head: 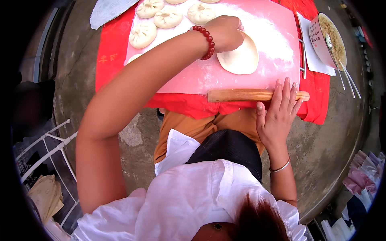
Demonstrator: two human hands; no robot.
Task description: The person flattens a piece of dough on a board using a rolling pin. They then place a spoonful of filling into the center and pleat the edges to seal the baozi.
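Note:
A flat round dough wrapper (239,58) lies on the floured pink mat (193,79). My left hand (226,33), with a red bead bracelet at the wrist, is curled over the wrapper's upper left edge; its fingertips are hidden, so a grip on the dough cannot be told. Along the mat's near edge lies a wooden rolling pin (238,95). My right hand (279,110) rests with spread fingers over the pin's right part, palm down. Pleated filled buns (168,17) sit on the mat's far left, beyond my left forearm.
At the right, a bowl (315,40) of crumbly filling holds a spoon and chopsticks, above a white sheet. Red cloth (316,99) hangs around the table. A white metal frame (45,155) stands at lower left, and plastic bags (362,180) lie at lower right.

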